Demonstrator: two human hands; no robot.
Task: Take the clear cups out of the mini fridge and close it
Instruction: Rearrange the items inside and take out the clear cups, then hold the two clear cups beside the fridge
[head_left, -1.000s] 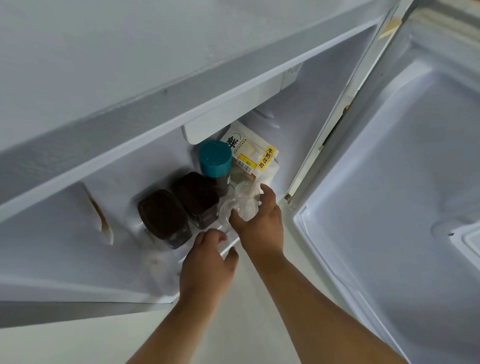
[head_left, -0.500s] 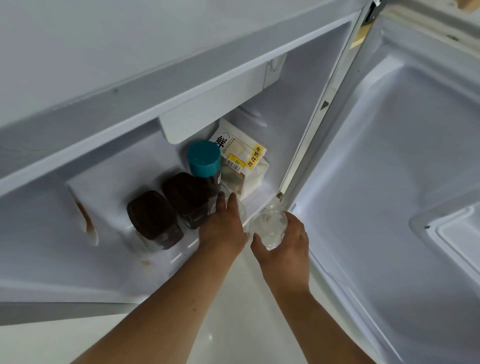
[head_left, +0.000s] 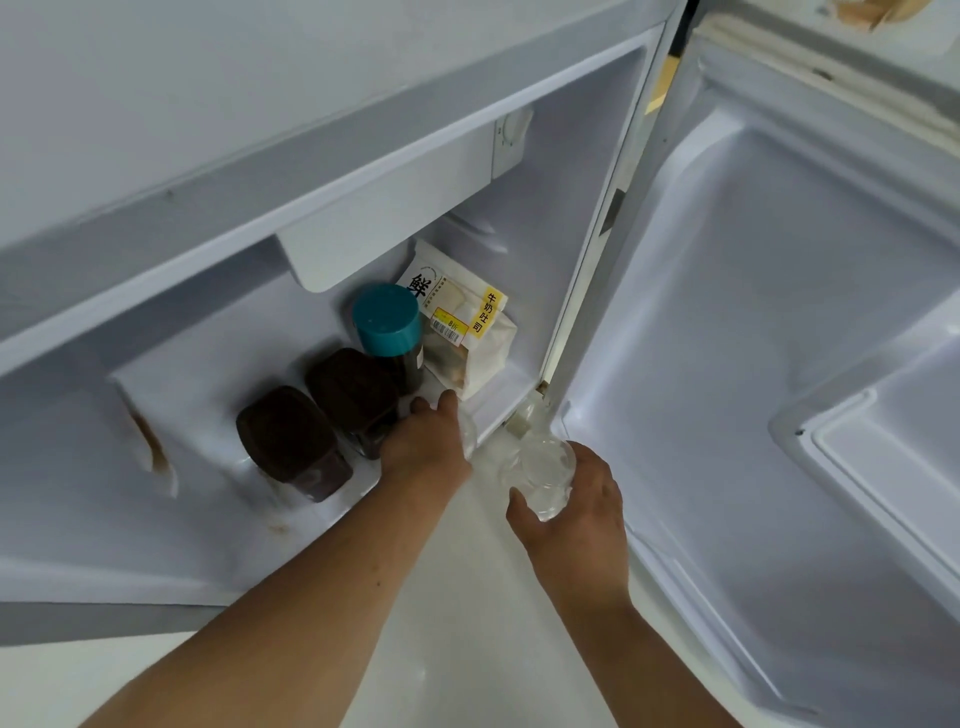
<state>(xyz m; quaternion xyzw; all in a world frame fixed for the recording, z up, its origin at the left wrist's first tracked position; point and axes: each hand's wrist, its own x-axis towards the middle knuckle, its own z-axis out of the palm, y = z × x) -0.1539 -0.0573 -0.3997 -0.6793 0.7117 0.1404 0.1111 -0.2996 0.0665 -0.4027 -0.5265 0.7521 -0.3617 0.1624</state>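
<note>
The white mini fridge (head_left: 498, 395) stands open. At the left of its floor sit two dark brown square-lidded jars (head_left: 291, 441), side by side, and behind them a dark bottle with a teal round cap (head_left: 387, 319). A white bread bag with a yellow label (head_left: 462, 332) stands at the rear right corner of the floor. The left hand (head_left: 426, 447) reaches in over the front edge of the floor, just right of the jars, and covers the inner clear plastic cup (head_left: 467, 431), of which only a sliver shows beside the knuckles. The fingers are hidden, so it cannot be told whether the grip is closed. The right hand (head_left: 576, 514) holds the outer clear plastic cup (head_left: 540, 467), fingers and thumb curled round its wall, outside the cabinet near the front right corner at the hinge. The white fridge door (head_left: 727, 364) is swung wide at the right. Status, as a judgement: one cup is out and one is being collected. Remaining steps are to lift the inner cup clear, check for further cups, and shut the door.
</note>
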